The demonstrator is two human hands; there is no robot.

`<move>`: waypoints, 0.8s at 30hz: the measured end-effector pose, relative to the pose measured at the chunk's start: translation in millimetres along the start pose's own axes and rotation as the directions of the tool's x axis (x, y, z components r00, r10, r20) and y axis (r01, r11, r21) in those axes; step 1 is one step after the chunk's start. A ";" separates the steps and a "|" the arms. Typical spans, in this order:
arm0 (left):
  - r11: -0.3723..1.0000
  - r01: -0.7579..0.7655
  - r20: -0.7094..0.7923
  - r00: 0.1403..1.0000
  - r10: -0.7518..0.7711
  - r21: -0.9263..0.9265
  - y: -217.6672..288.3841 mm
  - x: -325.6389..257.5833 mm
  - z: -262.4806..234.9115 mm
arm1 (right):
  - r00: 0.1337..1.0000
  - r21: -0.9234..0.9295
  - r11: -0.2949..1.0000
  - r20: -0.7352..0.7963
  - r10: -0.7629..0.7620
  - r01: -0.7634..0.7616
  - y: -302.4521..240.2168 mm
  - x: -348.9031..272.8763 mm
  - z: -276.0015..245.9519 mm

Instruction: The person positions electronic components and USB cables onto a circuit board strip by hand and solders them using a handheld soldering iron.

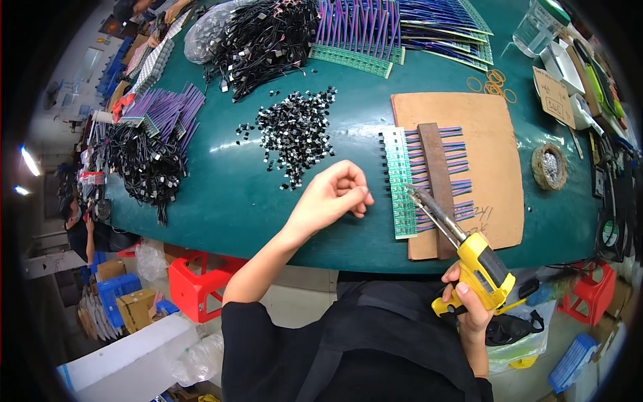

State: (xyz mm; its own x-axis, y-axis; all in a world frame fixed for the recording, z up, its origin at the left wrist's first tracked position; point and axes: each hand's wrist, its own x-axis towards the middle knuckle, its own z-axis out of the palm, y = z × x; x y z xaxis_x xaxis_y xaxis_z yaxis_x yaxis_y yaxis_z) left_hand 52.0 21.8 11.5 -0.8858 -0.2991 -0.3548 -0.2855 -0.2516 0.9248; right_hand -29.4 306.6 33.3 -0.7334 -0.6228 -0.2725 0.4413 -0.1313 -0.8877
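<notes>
My right hand (469, 298) is wrapped round the grip of a yellow soldering gun (483, 264). Its tip reaches the green circuit board strip (401, 181), at or just above the surface. Purple, blue and black wires (461, 166) run from that strip under a brown bar (437, 174), which lies across them on a cardboard sheet (499, 154). Small black connectors line the strip's left edge. Just left of them hovers my left hand (335, 197), thumb and fingertips pinched together; anything between them is too small to make out. Beyond it lies a heap of small black connectors (295, 134).
Bundled black cables (268, 40) and wired green boards (351, 57) fill the far side. Another wire heap (151, 154) sits left. At right are rubber bands (494, 87), a round tin (549, 166) and a clear jar (536, 30). Red stools (194, 285) stand below; co-workers sit left.
</notes>
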 end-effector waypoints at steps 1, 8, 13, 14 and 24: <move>1.000 0.019 0.033 0.999 -0.018 -0.022 -1.4 3.4 3.4 | 1.000 -0.019 1.000 0.004 0.001 -0.001 -0.7 -0.6 0.7; 0.999 0.050 0.043 0.998 -0.050 0.000 -1.6 16.1 15.8 | 1.000 -0.034 0.999 0.001 0.021 -0.021 -1.7 -0.8 1.2; 0.992 0.059 0.032 0.997 -0.063 0.111 -1.7 19.7 21.6 | 0.998 -0.003 0.998 0.027 0.064 -0.064 -1.3 -1.4 0.4; 0.992 0.067 0.030 0.997 -0.071 0.109 -2.0 19.5 22.6 | 0.997 -0.008 0.997 0.026 0.071 -0.071 -1.3 -1.6 0.4; 0.979 0.065 -0.010 0.998 -0.064 0.195 -3.0 19.6 25.2 | 0.993 -0.063 0.992 0.047 0.112 -0.109 -2.6 -2.3 0.6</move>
State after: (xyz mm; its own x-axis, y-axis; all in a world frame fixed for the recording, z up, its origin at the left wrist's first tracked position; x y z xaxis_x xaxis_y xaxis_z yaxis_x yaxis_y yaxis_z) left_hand 26.3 39.8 5.2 -0.8621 -0.2911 -0.4147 -0.4081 -0.0863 0.9089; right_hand -28.6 307.9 36.5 -0.6542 -0.6692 -0.3525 0.4852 -0.0138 -0.8743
